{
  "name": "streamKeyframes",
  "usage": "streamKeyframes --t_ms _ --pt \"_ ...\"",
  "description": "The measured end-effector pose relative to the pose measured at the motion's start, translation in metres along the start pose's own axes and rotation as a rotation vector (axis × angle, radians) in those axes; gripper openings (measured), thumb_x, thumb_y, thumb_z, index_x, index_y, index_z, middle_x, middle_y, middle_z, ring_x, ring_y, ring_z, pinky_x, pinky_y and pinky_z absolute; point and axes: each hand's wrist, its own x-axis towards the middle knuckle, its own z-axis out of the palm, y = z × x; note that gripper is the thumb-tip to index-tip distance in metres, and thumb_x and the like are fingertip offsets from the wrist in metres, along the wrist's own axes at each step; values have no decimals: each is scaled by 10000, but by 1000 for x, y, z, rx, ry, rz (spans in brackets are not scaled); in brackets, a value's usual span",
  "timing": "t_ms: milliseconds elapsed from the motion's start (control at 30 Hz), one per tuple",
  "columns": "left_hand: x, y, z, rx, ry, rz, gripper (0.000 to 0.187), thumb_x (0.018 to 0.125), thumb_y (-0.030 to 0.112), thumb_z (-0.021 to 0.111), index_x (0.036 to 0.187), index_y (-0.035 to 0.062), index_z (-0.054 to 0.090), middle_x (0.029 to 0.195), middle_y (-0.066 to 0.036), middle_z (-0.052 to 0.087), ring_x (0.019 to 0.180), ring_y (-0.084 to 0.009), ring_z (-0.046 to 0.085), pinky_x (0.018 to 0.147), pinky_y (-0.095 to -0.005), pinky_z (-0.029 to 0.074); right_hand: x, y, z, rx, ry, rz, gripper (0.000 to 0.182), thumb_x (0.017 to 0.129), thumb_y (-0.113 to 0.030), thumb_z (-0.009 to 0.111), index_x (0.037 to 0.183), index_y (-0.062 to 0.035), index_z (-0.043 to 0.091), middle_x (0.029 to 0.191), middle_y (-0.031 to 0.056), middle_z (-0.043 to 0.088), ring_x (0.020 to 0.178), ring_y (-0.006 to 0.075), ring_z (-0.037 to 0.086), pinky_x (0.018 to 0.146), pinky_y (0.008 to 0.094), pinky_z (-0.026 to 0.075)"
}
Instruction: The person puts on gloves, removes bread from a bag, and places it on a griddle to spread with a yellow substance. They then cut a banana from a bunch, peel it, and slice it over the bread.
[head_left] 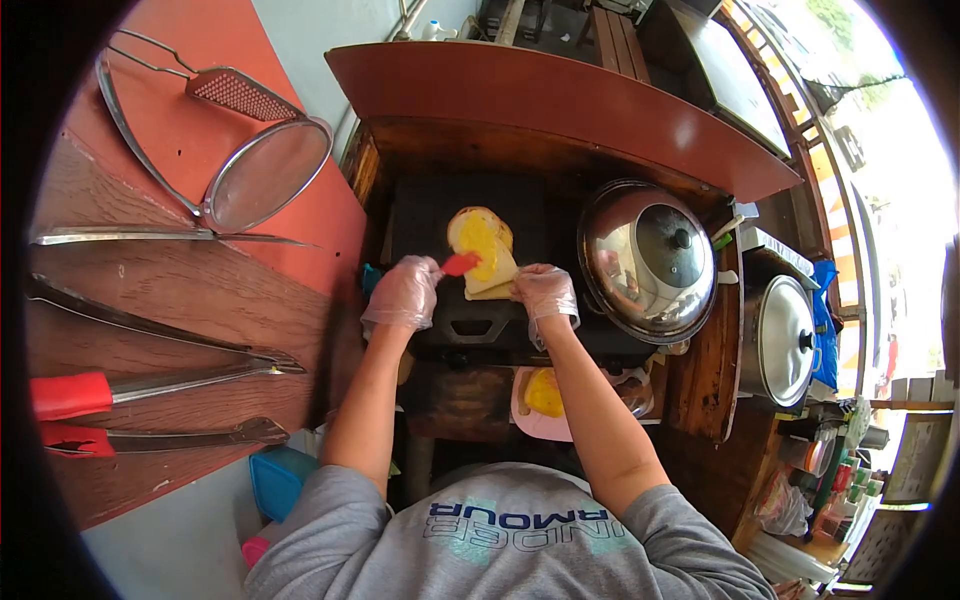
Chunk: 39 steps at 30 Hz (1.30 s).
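On the dark flat griddle (pixel 415 215) lie bread slices (pixel 502 272) with a yellow spread (pixel 480 238) on top. My left hand (pixel 405 292), in a clear plastic glove, is closed around the handle of a red spatula (pixel 460 264), whose head touches the yellow spread. My right hand (pixel 546 294), also gloved, pinches the right edge of the nearer bread slice. What lies beneath the bread is partly hidden.
A lidded round pan (pixel 648 260) stands right of the griddle, with a lidded pot (pixel 780 340) farther right. A pink tray (pixel 522 412) holds something yellow near my body. Tongs (pixel 180 385) and a strainer (pixel 268 175) are at the left. A red board (pixel 560 105) rises behind.
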Motion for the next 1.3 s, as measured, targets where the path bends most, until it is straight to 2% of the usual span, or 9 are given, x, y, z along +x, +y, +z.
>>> streamKeyframes --t_ms 67,200,433,567,700,833,900,1100,1300 --pt "0 -5 8 -15 73 -173 145 972 239 690 988 101 730 967 -211 710 910 -443 693 773 -523 544 2 1 0 2 -8 -6 114 843 -71 703 884 33 723 702 96 701 592 167 691 543 298 557" --pt "-19 12 29 -82 87 62 165 1002 251 639 1057 101 680 957 -239 702 937 -466 686 773 -556 543 2 -2 0 -28 31 -3 122 845 -78 695 895 30 723 700 100 706 591 170 695 541 292 547" --pt "9 25 16 -109 78 -117 174 1028 254 599 1052 98 672 1015 -250 710 990 -474 677 806 -559 541 -3 -12 0 -268 51 -63 144 811 -127 706 869 -6 759 676 92 721 591 163 704 568 300 542" --pt "1 23 43 -79 49 123 104 993 146 593 1018 76 666 997 -235 710 979 -465 674 797 -548 531 -3 -12 1 -300 72 -69 159 804 -140 700 857 -10 774 687 102 736 598 172 713 583 314 549" --pt "40 10 28 46 256 52 118 999 156 577 999 61 646 963 -271 692 943 -492 656 783 -565 515 2 -4 1 -312 72 -106 198 812 -176 687 871 -15 785 714 126 751 631 204 735 629 329 566" --pt "-16 51 -1 -92 6 -129 161 1027 217 593 1009 79 673 967 -257 692 953 -487 651 777 -550 510 8 -2 1 -352 68 -92 213 810 -203 685 880 -34 794 764 161 763 720 253 766 692 351 582" --pt "-20 17 28 -77 32 62 162 1026 235 602 1020 96 684 975 -246 694 955 -486 649 775 -547 508 15 1 1 -392 81 -114 211 810 -203 686 882 -37 795 786 169 766 753 275 770 713 360 585" --pt "32 12 17 -132 236 -126 168 1018 200 585 983 49 650 964 -267 698 976 -488 659 785 -570 516 14 8 3 -454 109 -178 214 812 -215 694 883 -40 795 826 188 767 814 319 772 754 380 589" --pt "-21 42 25 -116 -93 -152 183 997 224 657 1018 48 702 965 -260 714 901 -445 690 789 -480 532 8 -2 1 -352 37 -131 203 812 -199 704 889 -28 780 751 144 754 688 237 744 670 345 571"
